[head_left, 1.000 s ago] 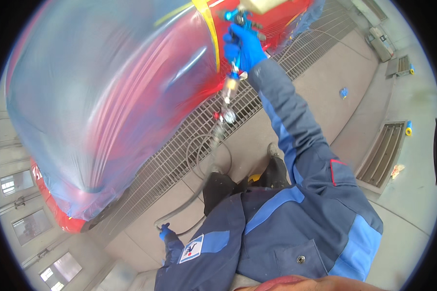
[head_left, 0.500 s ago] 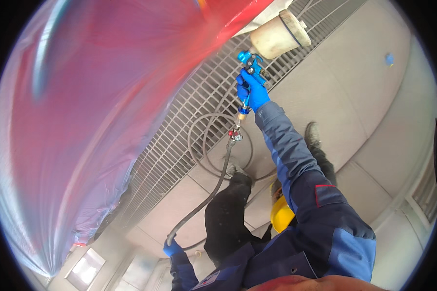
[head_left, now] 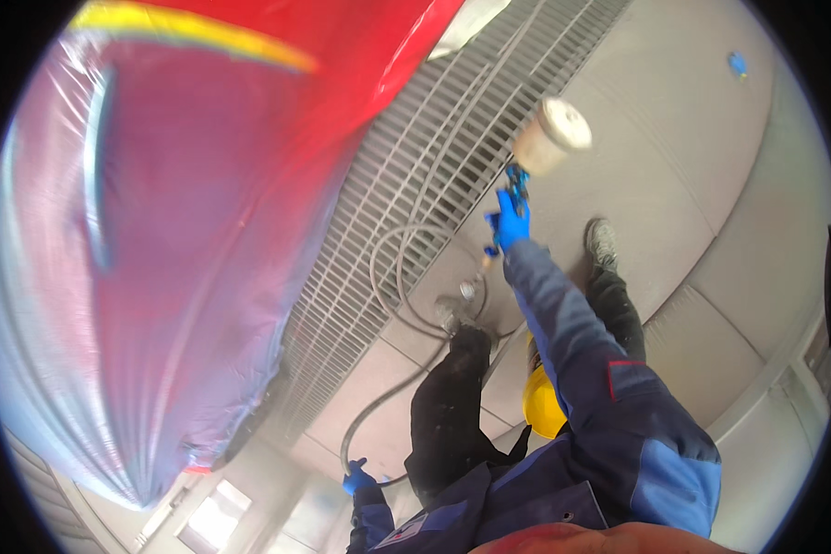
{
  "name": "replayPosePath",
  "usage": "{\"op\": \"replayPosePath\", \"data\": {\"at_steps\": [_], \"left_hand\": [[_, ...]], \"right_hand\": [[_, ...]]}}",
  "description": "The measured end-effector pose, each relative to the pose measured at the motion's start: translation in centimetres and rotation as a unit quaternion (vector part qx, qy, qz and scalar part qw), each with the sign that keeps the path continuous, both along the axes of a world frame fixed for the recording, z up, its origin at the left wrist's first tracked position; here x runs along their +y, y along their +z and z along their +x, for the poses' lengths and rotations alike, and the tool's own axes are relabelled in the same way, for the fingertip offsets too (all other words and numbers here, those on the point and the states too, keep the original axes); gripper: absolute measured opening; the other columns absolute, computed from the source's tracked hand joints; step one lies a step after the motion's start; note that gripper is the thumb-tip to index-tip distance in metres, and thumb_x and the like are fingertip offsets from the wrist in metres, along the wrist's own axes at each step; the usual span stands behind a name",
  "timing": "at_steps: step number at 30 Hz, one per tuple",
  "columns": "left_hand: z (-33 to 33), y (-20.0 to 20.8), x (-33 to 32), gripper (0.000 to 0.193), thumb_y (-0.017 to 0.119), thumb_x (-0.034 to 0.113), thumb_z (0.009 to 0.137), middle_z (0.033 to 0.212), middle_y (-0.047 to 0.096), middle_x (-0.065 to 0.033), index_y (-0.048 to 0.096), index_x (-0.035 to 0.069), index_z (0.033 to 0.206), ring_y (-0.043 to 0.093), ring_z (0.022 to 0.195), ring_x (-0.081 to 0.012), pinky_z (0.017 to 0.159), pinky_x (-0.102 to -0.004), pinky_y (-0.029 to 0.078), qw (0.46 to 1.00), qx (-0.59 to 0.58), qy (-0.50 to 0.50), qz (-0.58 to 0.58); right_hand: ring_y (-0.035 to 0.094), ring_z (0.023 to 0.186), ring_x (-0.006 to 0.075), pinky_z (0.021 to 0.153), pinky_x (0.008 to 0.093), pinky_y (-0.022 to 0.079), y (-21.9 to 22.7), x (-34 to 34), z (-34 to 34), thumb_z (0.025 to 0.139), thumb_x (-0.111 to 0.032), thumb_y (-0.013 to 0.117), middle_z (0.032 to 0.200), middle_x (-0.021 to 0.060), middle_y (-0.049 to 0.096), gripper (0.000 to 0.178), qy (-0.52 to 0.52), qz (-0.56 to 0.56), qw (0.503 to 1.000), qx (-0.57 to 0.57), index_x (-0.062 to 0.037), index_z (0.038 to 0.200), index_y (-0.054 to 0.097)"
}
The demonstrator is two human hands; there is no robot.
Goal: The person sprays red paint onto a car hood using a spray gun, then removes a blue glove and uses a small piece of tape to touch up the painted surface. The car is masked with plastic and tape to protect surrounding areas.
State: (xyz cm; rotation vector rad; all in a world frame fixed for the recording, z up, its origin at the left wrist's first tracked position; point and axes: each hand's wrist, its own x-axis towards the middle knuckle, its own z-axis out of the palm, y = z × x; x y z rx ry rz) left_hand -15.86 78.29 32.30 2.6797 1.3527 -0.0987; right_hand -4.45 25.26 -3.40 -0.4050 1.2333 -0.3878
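Note:
My right hand (head_left: 511,224), in a blue glove, is closed around the handle of a blue spray gun (head_left: 517,180). A whitish paint cup (head_left: 550,138) sits on top of the gun, tilted and slightly blurred. From below the grip a grey air hose (head_left: 371,406) runs down past a small round gauge (head_left: 468,289). It curves to my left hand (head_left: 359,477), low in the view, also blue-gloved and closed on the hose. To the left of the gun, a gap away from it, stands a large red body covered in clear plastic film (head_left: 185,305).
A metal floor grating (head_left: 369,222) runs diagonally beside the covered body, with loops of hose (head_left: 379,268) over it and the floor. A yellow round object (head_left: 543,406) is beside my legs. A yellow strip (head_left: 203,37) crosses the red surface. A small blue scrap (head_left: 738,65) lies far right.
My right hand and the spray gun have come nearer to me and a little to the right, away from the covered body. My left hand has shifted slightly right, still on the hose.

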Motion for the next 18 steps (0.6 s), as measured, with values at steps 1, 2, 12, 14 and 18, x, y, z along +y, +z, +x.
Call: {"op": "replayPosePath", "data": {"at_steps": [1, 2, 12, 14, 18], "left_hand": [[-0.1, 0.9, -1.1, 0.032, 0.057, 0.029, 0.086, 0.053, 0.045, 0.0024, 0.078, 0.005, 0.083, 0.044, 0.053, -0.0141, 0.050, -0.0319, 0.037, 1.000, 0.004, -0.011, -0.022], [-0.3, 1.9, -2.5, 0.031, 0.057, 0.029, 0.086, 0.049, 0.045, -0.0004, 0.078, 0.007, 0.085, 0.043, 0.046, -0.0150, 0.045, -0.0329, 0.036, 0.999, 0.028, -0.012, -0.043], [-2.1, 6.7, -27.4, 0.033, 0.048, 0.034, 0.094, 0.111, 0.070, -0.0053, 0.059, 0.011, 0.114, 0.069, 0.096, -0.0200, 0.081, -0.0342, 0.055, 0.832, 0.486, -0.267, -0.014], [-2.5, 7.2, -33.7, 0.034, 0.048, 0.035, 0.094, 0.111, 0.070, -0.0062, 0.060, 0.010, 0.114, 0.068, 0.096, -0.0211, 0.081, -0.0350, 0.055, 0.782, 0.525, -0.334, -0.031], [-3.8, 6.9, -46.8, 0.035, 0.047, 0.035, 0.093, 0.110, 0.069, -0.0081, 0.061, 0.010, 0.114, 0.068, 0.098, -0.0234, 0.082, -0.0367, 0.054, 0.716, 0.557, -0.410, -0.093]], "right_hand": [[0.049, 0.053, 0.0134, 0.045, 0.0297, 0.038, 2.5, -0.8, -3.3, 0.091, -0.033, 0.063, 0.066, 0.0060, 0.055, 0.028, 0.015, 0.014, 0.999, 0.038, -0.0129, 0.110, 0.059], [0.047, 0.055, 0.0127, 0.047, 0.0302, 0.038, 5.3, -1.6, -6.7, 0.092, -0.034, 0.062, 0.069, 0.0056, 0.056, 0.030, 0.016, 0.012, 0.997, 0.077, -0.0124, 0.113, 0.059], [0.048, 0.053, 0.0083, 0.045, 0.0247, 0.037, 31.5, -30.9, -32.1, 0.097, -0.016, 0.054, 0.074, 0.0002, 0.053, 0.021, -0.129, -0.183, 0.973, 0.063, -0.0116, 0.117, 0.055], [0.048, 0.053, 0.0077, 0.045, 0.0244, 0.036, 36.3, -37.2, -35.6, 0.097, -0.019, 0.055, 0.068, -0.0006, 0.050, 0.021, -0.139, -0.220, 0.964, 0.047, -0.0118, 0.117, 0.055], [0.047, 0.053, 0.0072, 0.044, 0.0240, 0.035, 43.9, -47.7, -39.7, 0.097, -0.020, 0.055, 0.066, -0.0017, 0.049, 0.023, -0.137, -0.302, 0.943, 0.038, -0.0117, 0.118, 0.055]]}}
